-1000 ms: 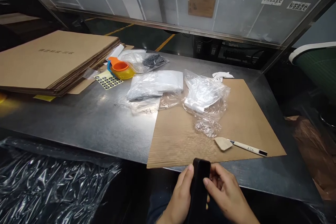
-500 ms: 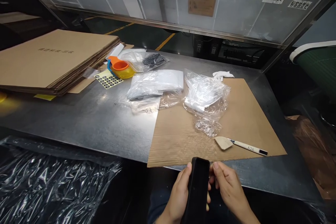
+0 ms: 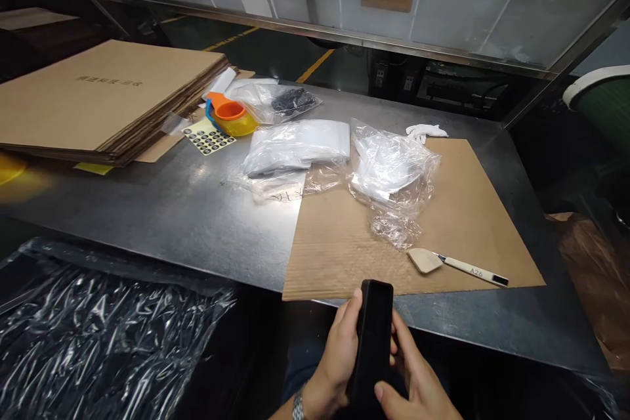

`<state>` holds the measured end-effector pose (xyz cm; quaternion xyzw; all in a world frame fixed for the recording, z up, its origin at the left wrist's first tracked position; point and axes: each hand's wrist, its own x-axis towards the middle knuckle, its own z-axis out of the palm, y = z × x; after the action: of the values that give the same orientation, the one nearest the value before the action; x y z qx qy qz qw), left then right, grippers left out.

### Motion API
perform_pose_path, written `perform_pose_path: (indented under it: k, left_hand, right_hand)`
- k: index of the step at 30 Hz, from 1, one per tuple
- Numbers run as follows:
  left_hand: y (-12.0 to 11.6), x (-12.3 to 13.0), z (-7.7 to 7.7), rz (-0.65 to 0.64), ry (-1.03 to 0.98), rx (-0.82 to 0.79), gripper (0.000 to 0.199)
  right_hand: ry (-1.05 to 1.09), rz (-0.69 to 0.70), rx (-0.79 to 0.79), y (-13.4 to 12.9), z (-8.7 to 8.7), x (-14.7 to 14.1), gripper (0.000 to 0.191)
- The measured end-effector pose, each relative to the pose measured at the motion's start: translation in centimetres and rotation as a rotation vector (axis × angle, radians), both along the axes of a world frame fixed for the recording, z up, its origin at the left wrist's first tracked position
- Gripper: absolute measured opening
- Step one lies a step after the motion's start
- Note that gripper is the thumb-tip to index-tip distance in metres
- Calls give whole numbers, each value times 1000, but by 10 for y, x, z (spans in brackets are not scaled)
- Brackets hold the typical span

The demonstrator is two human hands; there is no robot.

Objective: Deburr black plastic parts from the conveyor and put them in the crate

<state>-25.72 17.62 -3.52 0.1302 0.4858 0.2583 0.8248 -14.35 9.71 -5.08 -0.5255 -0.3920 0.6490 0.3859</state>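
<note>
— Two hands, what do they hold?
— One black case [image 3: 373, 341], upright, just below the near edge of the desk [image 3: 162, 210]. The left hand [image 3: 339, 354] wraps its left side, grip pressed around it; the right hand [image 3: 413, 380] closes on its lower right, thumb on the front.
— And across the desk, left to right?
— Stacked cardboard sheets [image 3: 103, 95], a sticker sheet [image 3: 209, 139], an orange and yellow tape dispenser [image 3: 231, 117], clear plastic bags [image 3: 388, 170], a flat cardboard sheet [image 3: 443, 223] and, on it, a scraper [image 3: 455, 264] with a white handle.
</note>
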Motion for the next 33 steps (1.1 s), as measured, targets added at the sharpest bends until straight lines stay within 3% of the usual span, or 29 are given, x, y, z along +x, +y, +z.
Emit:
perform_pose_path:
  k: [4,7,11,16,19,28,33]
  left_hand:
    - [2,2,-1,-47,-32,-101,63]
    - [8,1,1,-60,-99,-167,68]
    - [15,-2,3,-85,-147,-168,72]
    - [13,-4,4,-164,-147,-137,74]
    - [10,-4,5,-180,-85,-89,70]
    - [6,-7,8,-134,13,118,53]
    - [9,-9,10,-228,78,222,55]
  right_hand:
    - [165,-20,-27,2,6,8,85]
    - [136,25,-42,7,18,15,79]
    - [-25,12,-5,11,25,21,60]
    - [-373,-175,104,17,24,26,35]
    - [-528,-233,110,26,28,31,31]
    - [-519,-57,126,56,38,34,28]
    - [-620,124,138,67,50,40,16]
